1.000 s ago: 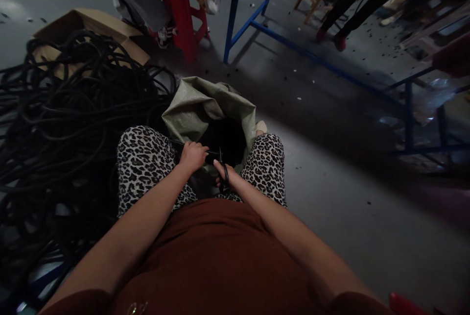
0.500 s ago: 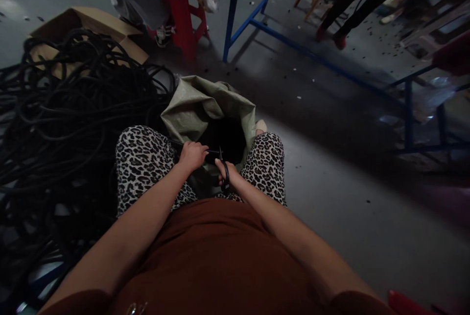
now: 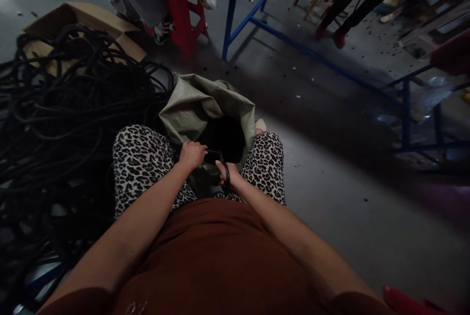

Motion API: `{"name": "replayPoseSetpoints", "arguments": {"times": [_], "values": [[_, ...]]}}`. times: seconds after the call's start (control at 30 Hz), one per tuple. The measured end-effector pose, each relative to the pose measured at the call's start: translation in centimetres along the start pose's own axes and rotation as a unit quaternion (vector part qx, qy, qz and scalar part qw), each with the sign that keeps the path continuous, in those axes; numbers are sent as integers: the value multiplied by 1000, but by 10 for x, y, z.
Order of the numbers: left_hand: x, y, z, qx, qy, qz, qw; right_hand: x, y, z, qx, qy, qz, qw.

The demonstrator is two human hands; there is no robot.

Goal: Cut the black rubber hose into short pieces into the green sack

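My left hand (image 3: 193, 155) is closed around a thin black cord (image 3: 212, 151), whose end sticks out to the right past my fingertips. In my right hand (image 3: 231, 174) is a pair of scissors (image 3: 226, 176) with black handles, blades pointing away from me at the cord's end. Both hands are over the near rim of an open greenish woven sack (image 3: 187, 104), which stands between my knees. The inside of the sack is too dark to make out. A big tangled heap of black cord (image 3: 69, 114) lies to my left.
Behind the heap is an open cardboard box (image 3: 95, 13). A red plastic stool (image 3: 179, 16) and a blue metal frame (image 3: 279, 36) stand beyond the sack. Legs of other people show at the top. Small dark scraps are scattered on the grey floor (image 3: 330, 168).
Both hands stay nearly in place, with the cord and scissors still held. The view has shifted very slightly.
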State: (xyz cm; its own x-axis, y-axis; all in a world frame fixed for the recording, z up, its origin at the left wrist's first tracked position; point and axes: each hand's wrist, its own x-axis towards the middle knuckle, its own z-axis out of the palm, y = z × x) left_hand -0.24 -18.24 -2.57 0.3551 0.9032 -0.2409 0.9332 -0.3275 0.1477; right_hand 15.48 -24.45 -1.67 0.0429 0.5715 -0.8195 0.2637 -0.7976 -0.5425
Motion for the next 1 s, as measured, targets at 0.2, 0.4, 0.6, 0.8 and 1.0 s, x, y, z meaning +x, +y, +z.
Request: {"name": "replayPoseSetpoints", "arguments": {"times": [0.2,0.4,0.6,0.8,1.0], "values": [[-1,2,-6,-11,-4,-20,1000,-7,-2,-1,10,-31,18,999],[-1,3,-9,-4,-5,-29,1000,-14,-5,-2,-16,-64,36,997],[-1,3,-7,-1,-4,-22,1000,-11,-5,0,-25,-76,32,996],[-3,5,-7,-5,-13,-13,1000,0,0,4,-35,-70,21,997],[-3,8,-8,-19,-16,1,1000,3,0,4,-39,-68,31,996]]}}
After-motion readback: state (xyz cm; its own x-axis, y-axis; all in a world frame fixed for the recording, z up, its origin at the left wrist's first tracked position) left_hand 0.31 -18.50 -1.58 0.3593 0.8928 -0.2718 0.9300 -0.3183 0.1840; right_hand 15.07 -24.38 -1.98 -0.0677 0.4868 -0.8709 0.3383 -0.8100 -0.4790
